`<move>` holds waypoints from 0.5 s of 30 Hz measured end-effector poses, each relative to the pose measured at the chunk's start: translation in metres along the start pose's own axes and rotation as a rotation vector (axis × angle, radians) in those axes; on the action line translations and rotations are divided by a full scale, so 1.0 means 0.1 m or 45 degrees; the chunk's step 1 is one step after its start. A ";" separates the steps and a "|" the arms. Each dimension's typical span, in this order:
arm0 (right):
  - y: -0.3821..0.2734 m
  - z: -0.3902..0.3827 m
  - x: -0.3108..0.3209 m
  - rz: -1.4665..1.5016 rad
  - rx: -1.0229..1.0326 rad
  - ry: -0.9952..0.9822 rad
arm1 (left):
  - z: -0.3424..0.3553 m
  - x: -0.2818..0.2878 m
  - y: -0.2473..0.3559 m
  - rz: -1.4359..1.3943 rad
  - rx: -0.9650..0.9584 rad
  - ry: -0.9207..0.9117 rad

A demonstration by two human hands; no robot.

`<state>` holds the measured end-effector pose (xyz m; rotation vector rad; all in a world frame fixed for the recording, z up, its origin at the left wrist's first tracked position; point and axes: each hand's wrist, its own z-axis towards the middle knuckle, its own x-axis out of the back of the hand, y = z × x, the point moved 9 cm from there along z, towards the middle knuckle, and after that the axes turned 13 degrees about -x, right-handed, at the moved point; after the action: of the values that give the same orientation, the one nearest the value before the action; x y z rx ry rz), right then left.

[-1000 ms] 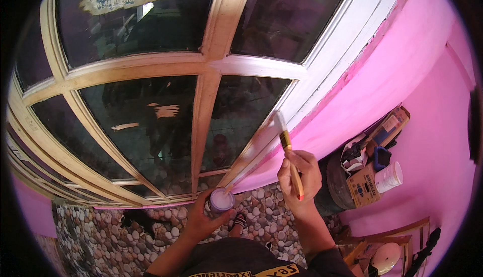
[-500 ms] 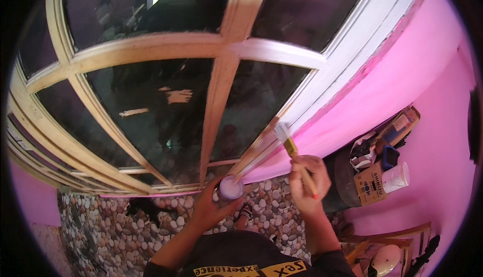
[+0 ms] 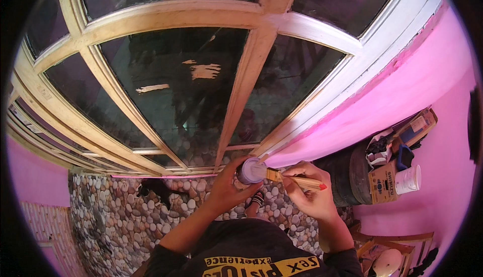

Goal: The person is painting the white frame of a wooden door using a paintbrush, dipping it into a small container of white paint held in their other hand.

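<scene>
My left hand (image 3: 229, 184) is wrapped round a small cup of pale lilac-white paint (image 3: 251, 171), held in front of my body. With its fingers closed on the wooden handle, my right hand (image 3: 311, 190) holds a flat paintbrush (image 3: 302, 181). The brush lies nearly level, its bristles at the cup's mouth; their tips blend with the paint, so how deep they go I cannot tell. Beyond the cup rises a wooden window frame (image 3: 241, 93) with dark glass panes. Its right-hand upright (image 3: 329, 96) is white higher up and bare wood colour lower down.
A pink wall (image 3: 382, 101) borders the frame on the right. Near it stand a dark barrel-like container (image 3: 352, 179), a cardboard box (image 3: 383, 182) and a white tub (image 3: 408, 179). A black cat-like animal (image 3: 160, 190) is on the pebble-patterned floor (image 3: 131, 221) at left. A pale helmet (image 3: 387, 263) lies lower right.
My right hand has brought the brush down from the frame's right-hand upright to the cup. The view has shifted, so the frame sits higher and further right.
</scene>
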<state>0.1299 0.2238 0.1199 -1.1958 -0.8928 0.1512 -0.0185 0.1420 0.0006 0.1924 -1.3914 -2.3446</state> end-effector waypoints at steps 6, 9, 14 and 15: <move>0.08 0.02 -0.05 -0.005 -0.082 -0.018 | -0.03 -0.02 -0.06 -0.018 -0.026 0.015; 0.08 0.03 -0.01 0.063 -0.054 0.012 | -0.03 -0.01 -0.05 -0.026 -0.055 0.018; 0.14 0.02 0.01 0.083 -0.074 -0.034 | -0.02 -0.02 -0.07 -0.069 -0.014 0.011; 0.14 0.01 0.00 0.083 -0.073 -0.035 | -0.02 -0.02 -0.07 -0.068 -0.014 0.012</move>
<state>0.1337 0.2305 0.1081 -1.2793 -0.8878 0.1962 -0.0179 0.1442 -0.0061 0.2401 -1.3846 -2.3910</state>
